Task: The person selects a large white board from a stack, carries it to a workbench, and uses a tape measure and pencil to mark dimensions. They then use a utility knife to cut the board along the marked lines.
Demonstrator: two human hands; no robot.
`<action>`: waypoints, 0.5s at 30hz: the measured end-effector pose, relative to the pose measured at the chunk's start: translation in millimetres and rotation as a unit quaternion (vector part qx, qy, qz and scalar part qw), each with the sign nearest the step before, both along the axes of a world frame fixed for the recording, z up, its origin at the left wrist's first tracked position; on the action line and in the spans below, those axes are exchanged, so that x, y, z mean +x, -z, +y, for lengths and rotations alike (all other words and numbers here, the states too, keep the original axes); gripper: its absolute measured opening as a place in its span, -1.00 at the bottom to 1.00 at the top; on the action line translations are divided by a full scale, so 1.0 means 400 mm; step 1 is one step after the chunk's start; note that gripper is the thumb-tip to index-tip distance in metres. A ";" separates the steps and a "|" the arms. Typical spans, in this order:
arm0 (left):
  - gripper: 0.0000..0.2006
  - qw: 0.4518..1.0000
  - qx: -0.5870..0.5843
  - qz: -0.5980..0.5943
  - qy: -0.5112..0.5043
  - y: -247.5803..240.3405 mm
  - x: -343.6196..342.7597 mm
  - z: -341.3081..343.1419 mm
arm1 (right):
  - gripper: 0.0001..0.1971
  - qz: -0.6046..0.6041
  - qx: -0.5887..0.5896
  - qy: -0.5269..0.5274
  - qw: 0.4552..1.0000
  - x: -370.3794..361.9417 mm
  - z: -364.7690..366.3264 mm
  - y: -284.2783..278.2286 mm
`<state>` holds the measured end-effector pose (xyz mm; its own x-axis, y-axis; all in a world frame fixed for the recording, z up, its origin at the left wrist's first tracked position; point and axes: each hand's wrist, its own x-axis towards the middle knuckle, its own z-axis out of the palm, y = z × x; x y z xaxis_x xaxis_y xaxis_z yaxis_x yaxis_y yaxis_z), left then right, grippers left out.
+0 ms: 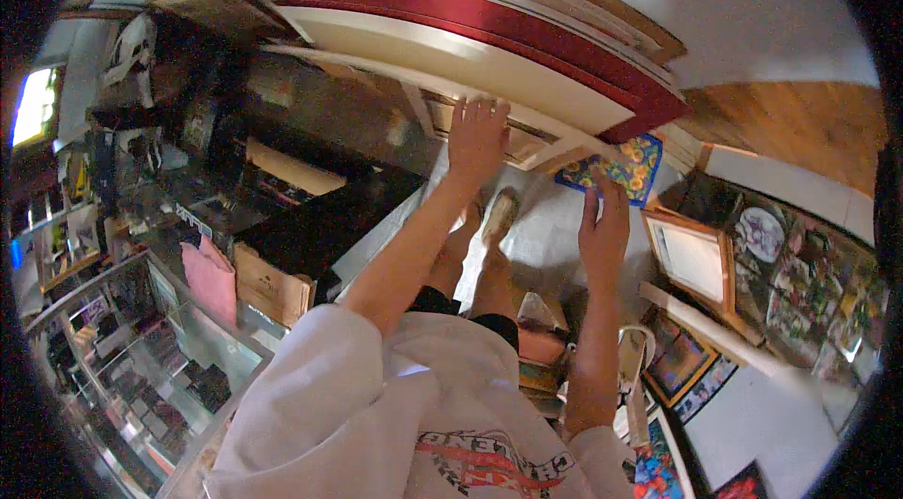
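A stack of large picture frames leans against the wall ahead of me, with a red frame [489, 27] among them. At the front is a cream picture frame [555, 137]. My left hand [478, 142] has its fingers curled at this frame's edge, the thumb hidden. To the right, my right hand [605, 221] is raised near the frame's lower right corner, its fingers extended and thumb apart, holding nothing visible. A blue cloth-like piece with yellow flowers [632, 174] lies just beyond its fingertips.
A glass display case [188, 348] stands at the left, beside a cardboard box [271, 285] and a pink sheet [209, 278]. On the right are a small wooden-framed picture [691, 259], several more frames and a floral panel [804, 287]. My feet are on a grey floor.
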<state>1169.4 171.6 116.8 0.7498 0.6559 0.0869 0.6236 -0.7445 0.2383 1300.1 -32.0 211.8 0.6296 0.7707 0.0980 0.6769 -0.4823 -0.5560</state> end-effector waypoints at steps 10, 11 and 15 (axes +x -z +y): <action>-0.66 0.991 -0.085 -0.083 -0.058 -0.048 -0.073 -0.091 | -0.48 -0.196 -0.123 -0.105 0.967 0.143 0.313 0.226; -0.67 0.990 -0.102 -0.076 -0.054 -0.048 -0.074 -0.076 | -0.46 -0.198 -0.106 -0.099 0.969 0.135 0.312 0.230; -0.55 0.974 -0.172 -0.083 -0.118 -0.044 -0.067 -0.060 | -0.60 -0.128 -0.137 -0.182 0.965 0.088 0.255 0.222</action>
